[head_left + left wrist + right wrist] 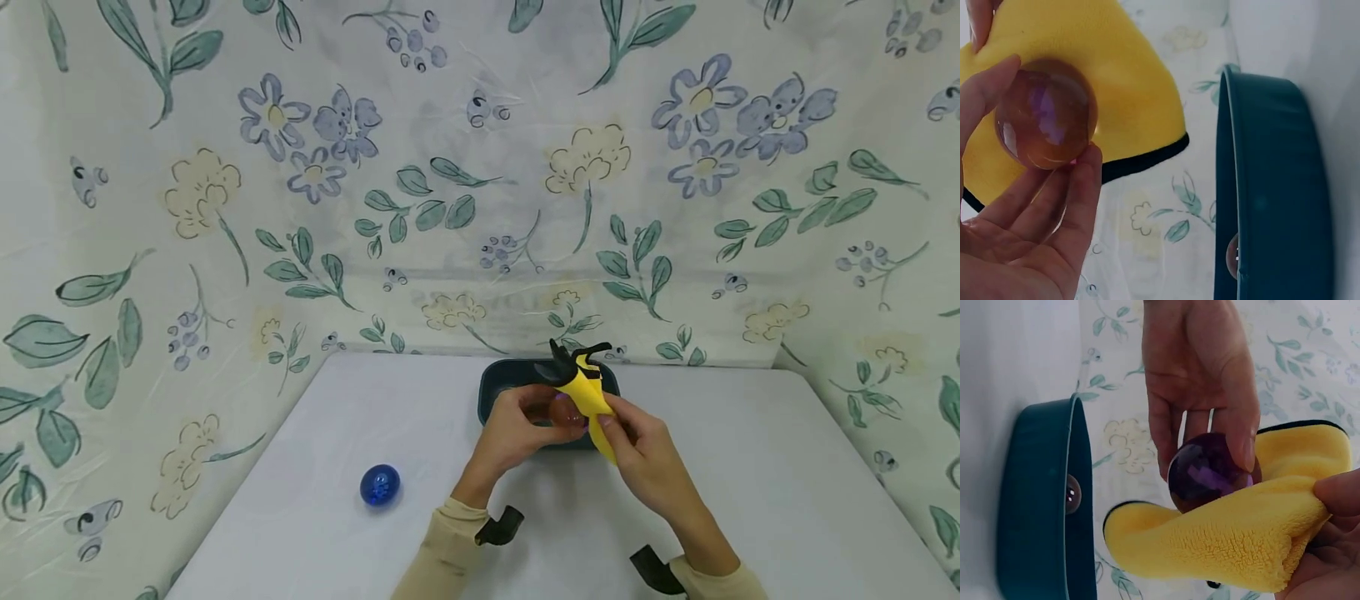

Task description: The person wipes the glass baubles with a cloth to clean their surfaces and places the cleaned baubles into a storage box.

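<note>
My left hand (512, 433) pinches a clear, purple-tinted ball (1046, 115) between thumb and fingertips. In the head view that ball looks reddish. A yellow cloth (1210, 540) with a black edge is gripped by my right hand (643, 457), and it lies against the ball's side. Both hands are raised at the near side of a dark teal bin (487, 392). Inside the bin, partly hidden by its wall, another clear ball (1072, 494) shows in the right wrist view.
A blue ball (380, 485) rests on the white table (300, 467), left of my left forearm. A curtain with a floral print (450, 208) hangs behind the table and along its sides. Black straps (501, 527) stick out at both wrists.
</note>
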